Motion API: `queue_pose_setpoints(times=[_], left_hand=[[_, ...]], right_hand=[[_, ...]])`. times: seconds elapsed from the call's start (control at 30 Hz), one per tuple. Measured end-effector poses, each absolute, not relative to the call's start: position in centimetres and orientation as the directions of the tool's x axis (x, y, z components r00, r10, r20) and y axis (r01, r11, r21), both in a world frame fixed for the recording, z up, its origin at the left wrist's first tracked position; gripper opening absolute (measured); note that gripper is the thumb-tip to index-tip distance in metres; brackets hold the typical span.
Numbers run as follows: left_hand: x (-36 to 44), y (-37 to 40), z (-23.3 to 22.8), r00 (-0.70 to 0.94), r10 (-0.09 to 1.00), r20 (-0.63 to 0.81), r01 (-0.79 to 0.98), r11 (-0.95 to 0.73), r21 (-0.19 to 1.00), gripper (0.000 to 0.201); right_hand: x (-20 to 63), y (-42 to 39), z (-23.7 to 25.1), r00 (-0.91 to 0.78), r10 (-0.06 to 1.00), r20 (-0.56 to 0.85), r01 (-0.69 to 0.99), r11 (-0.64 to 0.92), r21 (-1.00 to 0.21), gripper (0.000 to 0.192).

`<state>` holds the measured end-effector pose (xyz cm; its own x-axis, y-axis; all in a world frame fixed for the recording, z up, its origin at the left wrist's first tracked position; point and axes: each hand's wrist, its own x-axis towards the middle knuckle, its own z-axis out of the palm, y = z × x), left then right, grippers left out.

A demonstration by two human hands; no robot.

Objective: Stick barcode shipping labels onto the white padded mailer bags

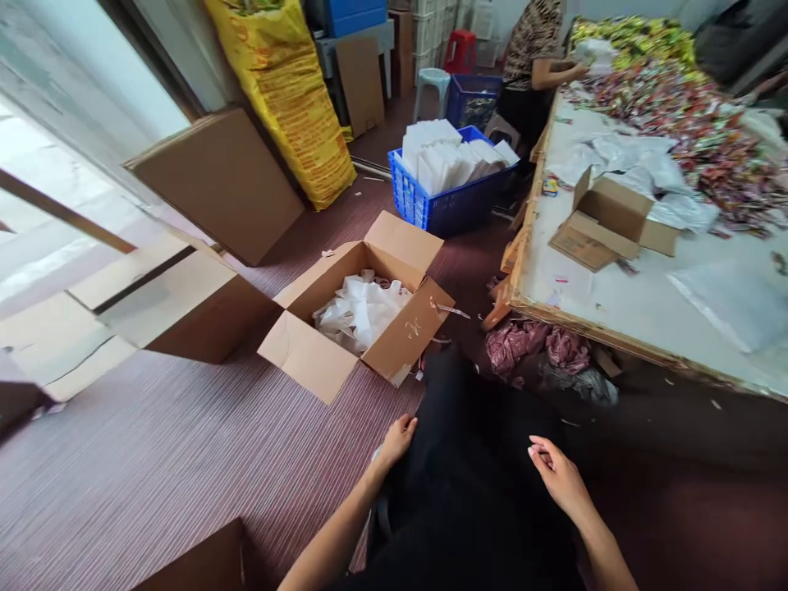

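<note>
Head view. The left hand (397, 439) is seen resting low beside the dark-clothed lap, fingers loosely together, nothing held. The right hand (557, 474) is raised slightly over the lap, fingers curled lightly with the thumb near the fingertips; no object can be made out in it.

Nearest to the hands, an open cardboard box (363, 308) is noted on the striped floor (153, 460), its four flaps spread outward and white plastic bags (360, 310) heaped loosely inside. The near flaps are judged a snag risk to any reach from the lap, by which the light box could be tipped or dragged.

A blue crate (443, 205) of white packets stands beyond it. To the right, a worktop (616, 304) carries a small open carton (612, 222) and a spread of wrapped sweets (689, 123); its splintered wooden edge is judged a scrape hazard. Another person (535, 49) works at the far end. Pink scraps (535, 345) lying under the worktop edge are judged a slip hazard.
</note>
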<state>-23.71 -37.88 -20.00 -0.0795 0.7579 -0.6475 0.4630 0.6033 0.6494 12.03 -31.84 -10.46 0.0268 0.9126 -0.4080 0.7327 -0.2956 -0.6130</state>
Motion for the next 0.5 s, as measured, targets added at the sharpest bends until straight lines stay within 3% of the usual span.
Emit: queue_pose_setpoints(times=[0.07, 0.17, 0.33, 0.5], left_hand=[[-25.1, -36.4, -19.4, -0.062, 0.789, -0.612, 0.529, 0.546, 0.650, 0.022], [-27.1, -33.3, -17.5, -0.060, 0.857, -0.513, 0.619, 0.435, 0.654, 0.026], [-27.9, -30.0, -14.8, -0.114, 0.923, -0.368, 0.583, 0.362, 0.727, 0.029], [-24.8, -32.2, -15.8, -0.103, 0.879, -0.466, 0.547, 0.441, 0.711, 0.031]], right_hand=[[12.3, -32.2, -9.8, 0.036, 0.924, -0.381, 0.739, -0.281, -0.612, 0.053], [11.5, -32.8, -9.5, -0.009, 0.931, -0.364, 0.731, -0.243, -0.638, 0.051], [9.6, -32.7, -9.6, -0.147, 0.906, -0.397, 0.707, -0.184, -0.683, 0.048], [9.4, -29.1, -8.4, -0.136, 0.939, -0.317, 0.687, -0.141, -0.712, 0.044]])
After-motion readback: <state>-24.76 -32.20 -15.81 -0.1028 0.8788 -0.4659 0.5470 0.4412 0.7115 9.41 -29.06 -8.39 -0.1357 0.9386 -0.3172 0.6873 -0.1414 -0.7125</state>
